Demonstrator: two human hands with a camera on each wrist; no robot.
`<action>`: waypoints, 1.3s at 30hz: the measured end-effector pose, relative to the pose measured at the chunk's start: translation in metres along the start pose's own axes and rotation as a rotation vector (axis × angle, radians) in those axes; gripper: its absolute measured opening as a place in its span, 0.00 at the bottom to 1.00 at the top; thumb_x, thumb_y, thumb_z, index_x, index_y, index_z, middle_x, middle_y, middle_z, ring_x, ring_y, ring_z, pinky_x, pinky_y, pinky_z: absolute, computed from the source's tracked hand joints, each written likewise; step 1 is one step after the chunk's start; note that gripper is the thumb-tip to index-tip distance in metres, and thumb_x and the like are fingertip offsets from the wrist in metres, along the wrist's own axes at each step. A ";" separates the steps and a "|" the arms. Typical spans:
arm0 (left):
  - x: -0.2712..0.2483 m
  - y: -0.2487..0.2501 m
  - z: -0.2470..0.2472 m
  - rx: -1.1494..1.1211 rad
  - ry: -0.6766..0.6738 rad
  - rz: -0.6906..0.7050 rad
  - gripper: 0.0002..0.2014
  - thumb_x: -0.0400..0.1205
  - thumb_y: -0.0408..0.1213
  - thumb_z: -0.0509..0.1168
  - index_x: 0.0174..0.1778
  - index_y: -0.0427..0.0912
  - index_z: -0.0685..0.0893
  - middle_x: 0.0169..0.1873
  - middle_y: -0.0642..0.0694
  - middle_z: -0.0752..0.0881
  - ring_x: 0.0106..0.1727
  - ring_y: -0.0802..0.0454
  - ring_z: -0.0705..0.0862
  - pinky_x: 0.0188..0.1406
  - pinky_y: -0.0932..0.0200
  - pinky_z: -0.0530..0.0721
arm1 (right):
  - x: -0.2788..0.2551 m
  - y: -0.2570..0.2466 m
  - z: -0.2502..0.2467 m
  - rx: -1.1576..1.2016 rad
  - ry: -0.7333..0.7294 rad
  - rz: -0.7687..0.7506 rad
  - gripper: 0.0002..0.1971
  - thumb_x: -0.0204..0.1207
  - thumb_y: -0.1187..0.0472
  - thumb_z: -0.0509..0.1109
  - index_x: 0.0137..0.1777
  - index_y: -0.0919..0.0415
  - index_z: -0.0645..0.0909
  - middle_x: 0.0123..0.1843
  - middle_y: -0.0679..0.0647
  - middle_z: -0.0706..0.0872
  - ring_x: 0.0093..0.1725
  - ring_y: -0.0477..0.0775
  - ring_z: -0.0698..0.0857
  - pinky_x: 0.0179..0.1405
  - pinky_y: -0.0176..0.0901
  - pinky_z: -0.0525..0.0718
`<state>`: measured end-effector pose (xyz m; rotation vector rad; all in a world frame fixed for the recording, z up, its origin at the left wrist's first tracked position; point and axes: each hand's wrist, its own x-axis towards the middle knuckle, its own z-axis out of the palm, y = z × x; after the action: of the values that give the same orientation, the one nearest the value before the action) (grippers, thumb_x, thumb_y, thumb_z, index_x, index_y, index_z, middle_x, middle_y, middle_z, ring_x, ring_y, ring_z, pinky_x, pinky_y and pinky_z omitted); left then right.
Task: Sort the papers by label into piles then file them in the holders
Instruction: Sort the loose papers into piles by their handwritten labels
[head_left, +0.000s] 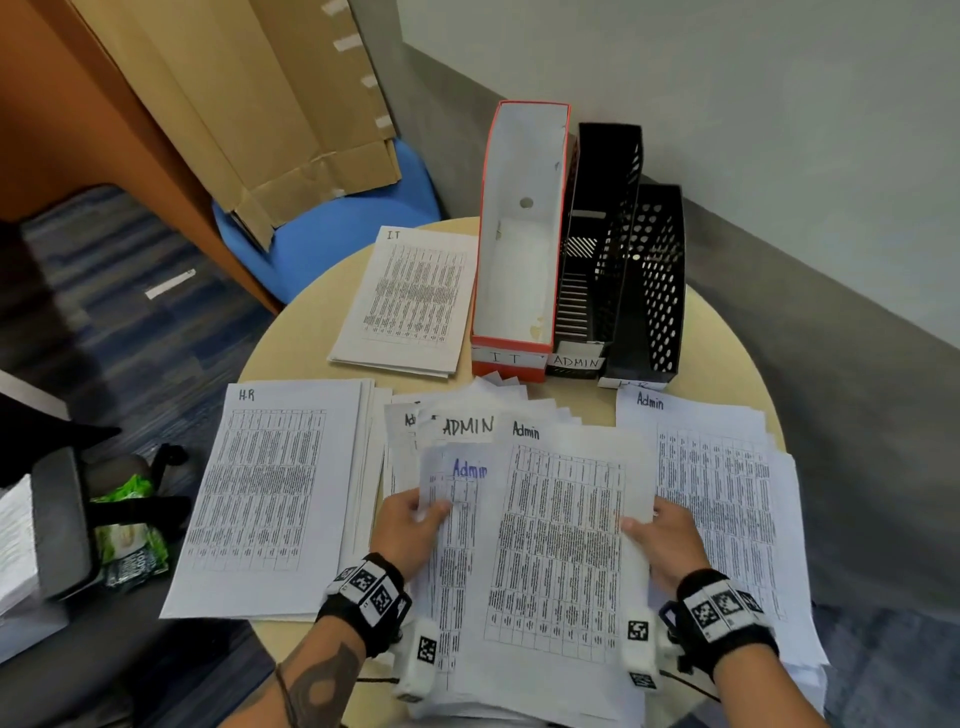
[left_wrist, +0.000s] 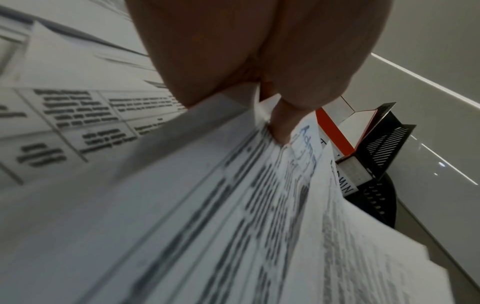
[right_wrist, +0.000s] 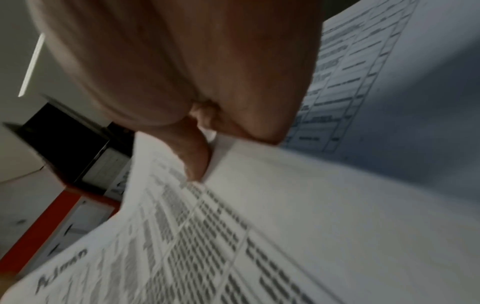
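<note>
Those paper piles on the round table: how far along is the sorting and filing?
Sorting looks mostly done: an IT pile, an HR pile and an Admin pile lie apart. In hand: the left hand and right hand grip a fanned batch of Admin sheets. Left: all filing; the IT holder, ADMIN holder and HR holder show no papers.

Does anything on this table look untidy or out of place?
Yes. The Admin papers in the middle are fanned out with corners askew, held by the left hand and right hand. The HR pile and IT pile lie neat.
</note>
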<state>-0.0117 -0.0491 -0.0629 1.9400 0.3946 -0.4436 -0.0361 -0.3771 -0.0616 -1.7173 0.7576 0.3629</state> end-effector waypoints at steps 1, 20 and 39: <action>-0.001 0.001 -0.001 -0.018 0.038 0.003 0.06 0.86 0.41 0.71 0.56 0.50 0.91 0.50 0.55 0.92 0.57 0.52 0.89 0.63 0.49 0.87 | 0.000 0.000 -0.003 0.020 -0.014 0.020 0.14 0.80 0.74 0.72 0.57 0.55 0.86 0.53 0.53 0.91 0.51 0.53 0.89 0.42 0.42 0.84; -0.008 0.023 -0.003 -0.129 -0.051 -0.023 0.06 0.83 0.42 0.74 0.53 0.49 0.94 0.47 0.55 0.95 0.52 0.59 0.93 0.64 0.46 0.89 | -0.002 -0.009 0.007 0.076 0.100 0.005 0.46 0.70 0.65 0.84 0.85 0.59 0.64 0.78 0.54 0.75 0.78 0.62 0.75 0.79 0.64 0.72; -0.002 0.023 -0.010 -0.204 -0.162 0.068 0.26 0.65 0.71 0.79 0.55 0.64 0.93 0.61 0.54 0.92 0.64 0.56 0.90 0.71 0.40 0.85 | 0.032 0.024 0.001 0.253 -0.082 0.027 0.54 0.41 0.52 0.96 0.68 0.66 0.76 0.63 0.62 0.89 0.66 0.66 0.88 0.72 0.69 0.80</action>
<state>-0.0015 -0.0488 -0.0393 1.7008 0.2572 -0.4929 -0.0277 -0.3888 -0.0993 -1.4474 0.7351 0.3385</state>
